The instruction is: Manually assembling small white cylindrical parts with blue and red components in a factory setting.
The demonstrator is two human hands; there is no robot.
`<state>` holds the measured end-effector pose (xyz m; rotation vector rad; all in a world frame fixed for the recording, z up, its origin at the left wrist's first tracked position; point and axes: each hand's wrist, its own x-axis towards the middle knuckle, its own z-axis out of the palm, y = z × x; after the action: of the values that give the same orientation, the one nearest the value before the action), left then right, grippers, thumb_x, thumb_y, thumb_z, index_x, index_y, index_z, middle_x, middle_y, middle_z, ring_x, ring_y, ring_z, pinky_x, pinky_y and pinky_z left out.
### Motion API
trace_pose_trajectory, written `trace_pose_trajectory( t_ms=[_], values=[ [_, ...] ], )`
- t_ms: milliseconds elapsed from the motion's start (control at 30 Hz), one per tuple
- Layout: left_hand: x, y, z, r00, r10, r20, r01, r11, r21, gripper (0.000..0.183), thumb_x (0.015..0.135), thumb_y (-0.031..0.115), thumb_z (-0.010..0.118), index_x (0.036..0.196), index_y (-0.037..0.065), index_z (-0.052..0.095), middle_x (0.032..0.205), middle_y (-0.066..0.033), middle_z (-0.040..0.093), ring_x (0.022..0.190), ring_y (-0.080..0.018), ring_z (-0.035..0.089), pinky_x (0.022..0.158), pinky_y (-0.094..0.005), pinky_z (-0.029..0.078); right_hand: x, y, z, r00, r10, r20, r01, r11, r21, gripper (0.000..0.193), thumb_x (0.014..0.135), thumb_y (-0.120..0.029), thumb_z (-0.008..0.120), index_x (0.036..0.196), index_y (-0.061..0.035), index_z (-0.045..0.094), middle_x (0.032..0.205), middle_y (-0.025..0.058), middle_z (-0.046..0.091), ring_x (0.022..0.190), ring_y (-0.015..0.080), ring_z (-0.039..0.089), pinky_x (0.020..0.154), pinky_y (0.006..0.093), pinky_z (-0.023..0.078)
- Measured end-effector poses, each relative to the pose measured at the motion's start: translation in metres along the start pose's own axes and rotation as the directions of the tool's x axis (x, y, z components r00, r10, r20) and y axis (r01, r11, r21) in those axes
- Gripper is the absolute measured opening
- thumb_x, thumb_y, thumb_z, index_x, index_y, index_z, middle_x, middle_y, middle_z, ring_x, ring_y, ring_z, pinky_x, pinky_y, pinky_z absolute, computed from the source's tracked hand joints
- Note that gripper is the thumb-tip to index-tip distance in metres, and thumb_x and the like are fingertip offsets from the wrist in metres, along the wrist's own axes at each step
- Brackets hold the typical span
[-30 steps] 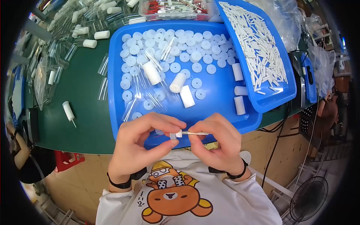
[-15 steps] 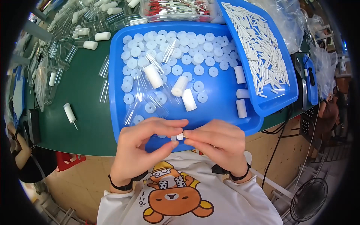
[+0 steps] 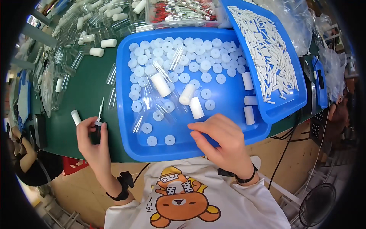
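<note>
My left hand [image 3: 93,139] is over the green table, left of the large blue tray. Its thumb and fingers pinch a small translucent disc [image 3: 98,123] with a thin white stick [image 3: 101,108] standing up from it. Just beyond those fingers lies a white cylinder [image 3: 76,117], its near end partly hidden. My right hand [image 3: 223,141] hovers above the front of the large blue tray [image 3: 225,99], thumb and forefinger slightly apart, nothing visible between them. In that tray are many pale discs with centre holes [image 3: 169,140], clear tubes [image 3: 139,122] and white cylinders [image 3: 196,108].
A second blue tray [image 3: 267,114] full of short white sticks [image 3: 267,53] overlaps the large tray's right side. A clear box [image 3: 183,23] of red and white pieces stands behind. Clear tubes with white cylinders [image 3: 108,43] crowd the green table [image 3: 61,133] at back left.
My hands, together over the tray's front edge before, have come apart. The left one has moved left over the table with the disc and stick; the right one stays over the tray.
</note>
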<state>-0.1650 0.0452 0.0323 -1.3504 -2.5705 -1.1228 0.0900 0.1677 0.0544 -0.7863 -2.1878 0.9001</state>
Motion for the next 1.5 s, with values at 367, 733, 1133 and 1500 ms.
trace_pose_trajectory(
  t_ms=[367, 733, 1133, 1500],
  values=[
    [-0.003, 0.076, 0.003, 0.917, 0.386, 0.104, -0.364, 0.914, -0.177, 0.024, 0.071, -0.008, 0.064, 0.094, -0.001, 0.061, 0.092, -0.0116, 0.060, 0.081, -0.0246, 0.057, 0.072, -0.0311, 0.045, 0.023, -0.030, -0.045, 0.983, -0.091, 0.158, 0.134, 0.948, -0.287, 0.019, 0.070, -0.003, 0.071, 0.088, -0.0012, 0.063, 0.076, 0.0091, 0.059, 0.071, 0.0261, 0.057, 0.063, 0.0353, 0.045],
    [-0.011, 0.088, 0.034, 0.790, 0.495, 0.363, -0.404, 0.864, -0.300, 0.023, 0.076, 0.008, 0.067, 0.098, 0.004, 0.061, 0.081, -0.0078, 0.053, 0.074, -0.0246, 0.053, 0.066, -0.0351, 0.043, 0.146, -0.026, -0.112, 0.831, 0.013, 0.557, 0.362, 0.747, -0.558, 0.019, 0.081, -0.018, 0.064, 0.089, -0.0013, 0.062, 0.077, 0.0127, 0.062, 0.073, 0.0270, 0.059, 0.067, 0.0349, 0.046],
    [-0.005, 0.075, 0.017, 0.880, 0.464, 0.105, -0.359, 0.792, -0.494, 0.021, 0.068, -0.008, 0.065, 0.087, 0.001, 0.064, 0.084, -0.0089, 0.059, 0.074, -0.0235, 0.057, 0.062, -0.0324, 0.046, 0.242, 0.082, -0.048, 0.946, 0.089, 0.311, 0.229, 0.495, -0.838, 0.017, 0.072, -0.015, 0.062, 0.082, -0.0022, 0.065, 0.083, 0.0172, 0.066, 0.078, 0.0316, 0.066, 0.067, 0.0399, 0.053],
    [0.019, 0.013, 0.001, 0.994, 0.105, -0.022, -0.104, 0.993, 0.049, 0.021, 0.082, 0.004, 0.061, 0.102, 0.000, 0.060, 0.095, -0.0072, 0.056, 0.079, -0.0182, 0.050, 0.072, -0.0291, 0.042, 0.200, 0.025, -0.080, 0.980, -0.185, 0.066, 0.188, 0.786, -0.589, 0.018, 0.083, -0.018, 0.061, 0.086, -0.0002, 0.060, 0.070, 0.0123, 0.061, 0.064, 0.0232, 0.059, 0.058, 0.0321, 0.046]
  ],
)
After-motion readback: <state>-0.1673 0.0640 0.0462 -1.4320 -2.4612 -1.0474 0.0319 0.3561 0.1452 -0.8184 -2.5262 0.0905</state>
